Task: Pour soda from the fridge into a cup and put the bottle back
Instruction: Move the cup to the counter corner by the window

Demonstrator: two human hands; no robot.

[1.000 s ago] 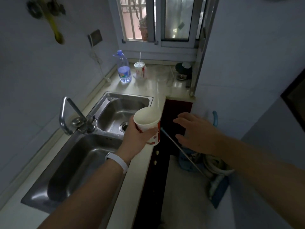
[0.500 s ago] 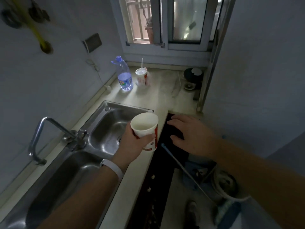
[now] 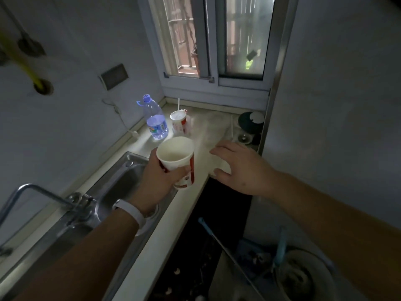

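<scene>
— Where's the cup?

— The white paper cup with red print point(image 3: 176, 158) is in the left hand point(image 3: 159, 177), held above the counter's front edge point(image 3: 191, 198), just beside the steel sink point(image 3: 121, 181). Fingers wrap its lower wall. It looks empty.

— And the right hand point(image 3: 238, 168)?

— Relaxed, fingers spread, holding nothing, hovering over the counter near its right end.

— How will the cup handle?

— Light and soft-walled, I'd judge; a hard squeeze would buckle it. Hold it around the middle, gently, or set it down flat before pouring, since an empty one tips easily.

— Any soda bottle?

— None in view. Only a clear plastic water bottle with a blue cap point(image 3: 155, 118) and another lidded cup with a straw point(image 3: 179, 122) at the counter's far edge.
</scene>
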